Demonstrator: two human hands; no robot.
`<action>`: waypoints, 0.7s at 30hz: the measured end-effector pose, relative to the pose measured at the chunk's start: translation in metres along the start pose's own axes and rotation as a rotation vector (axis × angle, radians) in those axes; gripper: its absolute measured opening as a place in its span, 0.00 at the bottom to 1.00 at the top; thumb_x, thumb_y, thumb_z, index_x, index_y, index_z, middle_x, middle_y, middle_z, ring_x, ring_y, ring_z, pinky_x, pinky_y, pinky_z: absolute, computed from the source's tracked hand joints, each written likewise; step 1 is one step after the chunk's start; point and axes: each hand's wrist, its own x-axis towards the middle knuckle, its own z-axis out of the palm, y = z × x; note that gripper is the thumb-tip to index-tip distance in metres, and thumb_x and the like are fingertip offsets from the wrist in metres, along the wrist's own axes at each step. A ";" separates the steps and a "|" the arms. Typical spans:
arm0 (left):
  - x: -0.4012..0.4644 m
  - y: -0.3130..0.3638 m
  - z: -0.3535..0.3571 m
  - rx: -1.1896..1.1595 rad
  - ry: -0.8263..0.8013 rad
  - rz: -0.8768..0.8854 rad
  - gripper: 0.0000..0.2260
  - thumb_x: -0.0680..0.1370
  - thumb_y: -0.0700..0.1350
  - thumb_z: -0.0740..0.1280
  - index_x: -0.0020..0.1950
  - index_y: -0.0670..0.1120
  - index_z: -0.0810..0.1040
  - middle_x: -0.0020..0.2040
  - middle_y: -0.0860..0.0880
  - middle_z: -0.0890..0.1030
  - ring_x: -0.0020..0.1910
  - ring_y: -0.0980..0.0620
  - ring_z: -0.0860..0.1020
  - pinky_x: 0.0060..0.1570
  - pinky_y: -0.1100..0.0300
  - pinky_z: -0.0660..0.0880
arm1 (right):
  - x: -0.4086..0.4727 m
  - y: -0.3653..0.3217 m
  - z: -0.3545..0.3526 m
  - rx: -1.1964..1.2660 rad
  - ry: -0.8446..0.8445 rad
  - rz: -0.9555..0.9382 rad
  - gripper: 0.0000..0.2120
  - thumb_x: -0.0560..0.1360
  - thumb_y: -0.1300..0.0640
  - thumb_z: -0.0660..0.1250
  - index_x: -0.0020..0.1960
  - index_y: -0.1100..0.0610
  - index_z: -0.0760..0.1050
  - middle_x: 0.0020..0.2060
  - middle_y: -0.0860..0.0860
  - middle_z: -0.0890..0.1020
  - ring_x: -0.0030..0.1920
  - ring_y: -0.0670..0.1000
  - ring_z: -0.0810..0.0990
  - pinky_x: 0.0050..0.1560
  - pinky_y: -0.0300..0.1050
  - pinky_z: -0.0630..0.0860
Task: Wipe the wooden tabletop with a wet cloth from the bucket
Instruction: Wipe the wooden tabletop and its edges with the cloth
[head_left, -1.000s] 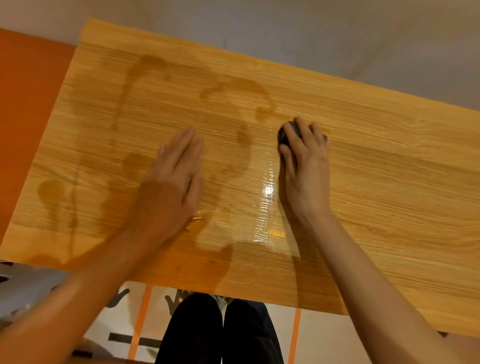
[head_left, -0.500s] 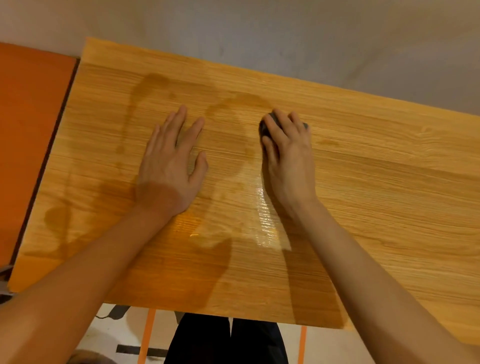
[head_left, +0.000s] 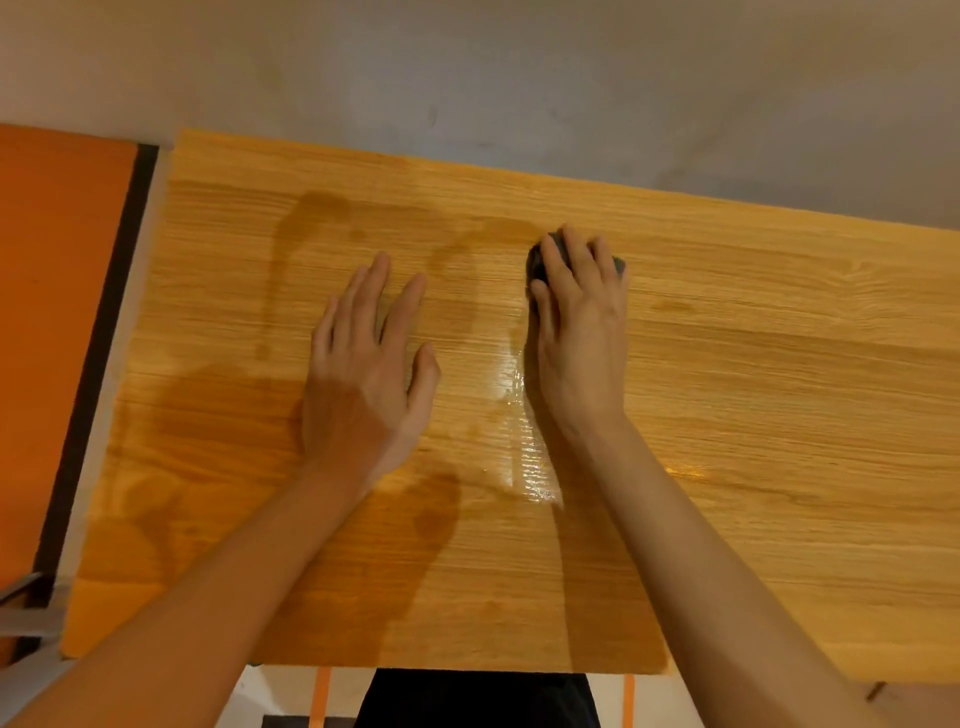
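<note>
The wooden tabletop (head_left: 753, 415) fills most of the head view and carries dark damp streaks and a glossy wet strip near its middle. My right hand (head_left: 579, 332) lies over a small dark cloth (head_left: 536, 262) and presses it onto the wood towards the far edge. Only the cloth's edges show past my fingers. My left hand (head_left: 369, 364) rests flat on the damp wood to the left, fingers spread, holding nothing. No bucket is in view.
An orange surface (head_left: 57, 312) with a dark edge borders the table on the left. A grey wall (head_left: 519, 78) runs behind the far edge. My dark trousers (head_left: 478, 699) show below the near edge, with orange floor lines.
My right hand has pushed the cloth away from me towards the far edge, lengthening the wet strip. My left hand has slid forward a little and spread flat.
</note>
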 end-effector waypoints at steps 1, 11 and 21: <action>0.000 0.000 0.000 -0.001 -0.004 -0.001 0.25 0.82 0.51 0.55 0.79 0.47 0.64 0.81 0.43 0.60 0.81 0.45 0.57 0.79 0.49 0.51 | -0.014 0.000 -0.001 0.004 -0.011 -0.019 0.19 0.83 0.57 0.56 0.73 0.57 0.68 0.74 0.53 0.66 0.77 0.56 0.56 0.77 0.56 0.49; 0.002 -0.001 0.000 0.001 -0.019 0.004 0.25 0.83 0.51 0.55 0.79 0.45 0.65 0.81 0.43 0.60 0.81 0.44 0.57 0.78 0.46 0.54 | -0.032 0.058 -0.042 -0.019 0.155 0.303 0.19 0.82 0.57 0.56 0.72 0.59 0.69 0.73 0.55 0.67 0.75 0.59 0.59 0.75 0.60 0.52; 0.002 -0.002 0.000 -0.040 -0.023 0.005 0.25 0.82 0.52 0.56 0.79 0.47 0.65 0.81 0.44 0.60 0.80 0.45 0.57 0.78 0.49 0.53 | -0.030 0.043 -0.035 -0.047 -0.066 -0.102 0.19 0.83 0.55 0.57 0.73 0.56 0.68 0.74 0.52 0.66 0.76 0.55 0.58 0.77 0.55 0.52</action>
